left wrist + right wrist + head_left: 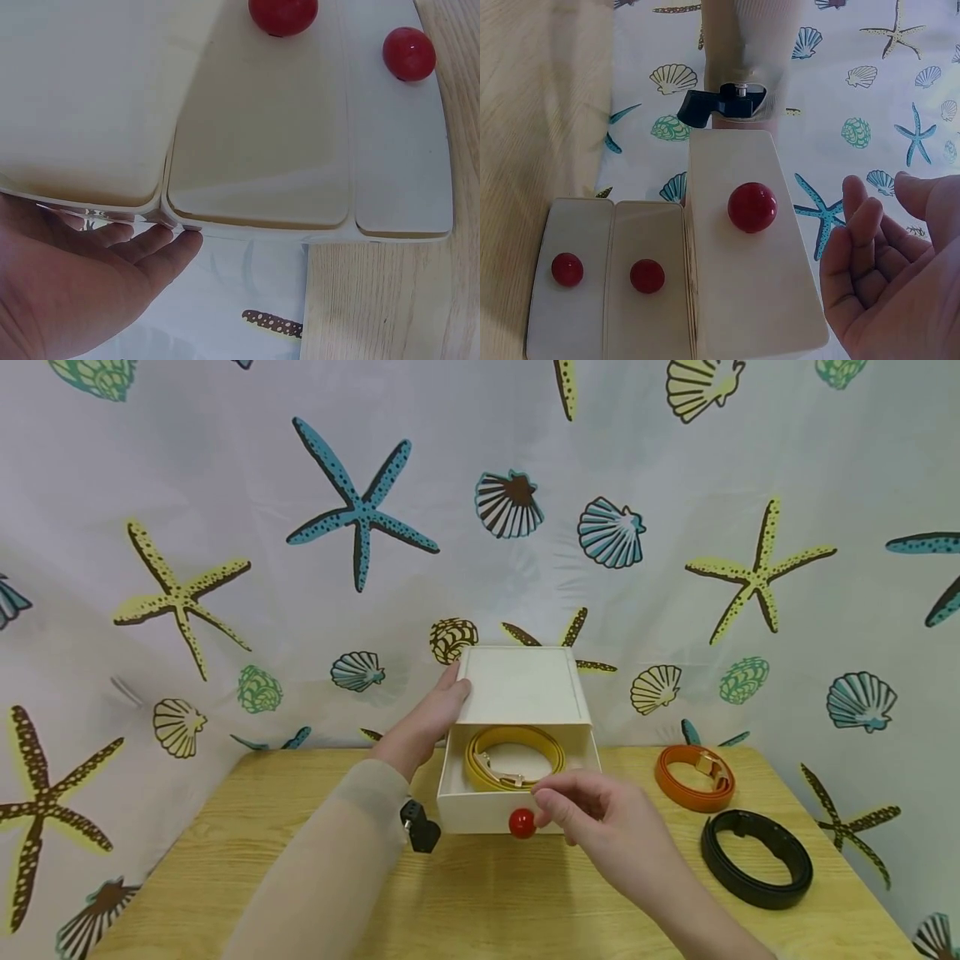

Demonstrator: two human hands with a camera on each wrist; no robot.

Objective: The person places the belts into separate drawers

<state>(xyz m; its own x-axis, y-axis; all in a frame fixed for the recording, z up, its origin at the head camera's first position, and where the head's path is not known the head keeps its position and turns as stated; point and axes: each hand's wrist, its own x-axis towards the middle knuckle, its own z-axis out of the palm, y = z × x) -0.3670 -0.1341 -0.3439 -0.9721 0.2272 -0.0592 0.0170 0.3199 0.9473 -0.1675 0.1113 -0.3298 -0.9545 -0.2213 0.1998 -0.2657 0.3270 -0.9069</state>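
Left hand [423,720] lies straight-fingered along white cabinet [523,683]; right hand [611,822], loosely curled, empty, beside red knob [522,823]. I judge drawer [476,814] handling in hand; next calls for steady bracing.

Left-wrist view cuts off left hand [90,281], white box [262,142] (right-wrist view crops right hand [892,277]).

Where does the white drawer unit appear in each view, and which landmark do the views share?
Head: white drawer unit at centre, one drawer pulled out.
Left wrist: the unit fills most of the upper two thirds.
Right wrist: the unit from lower left to centre, cut off below.
Shared landmark: its red knobs; one, two and three show, respectively.
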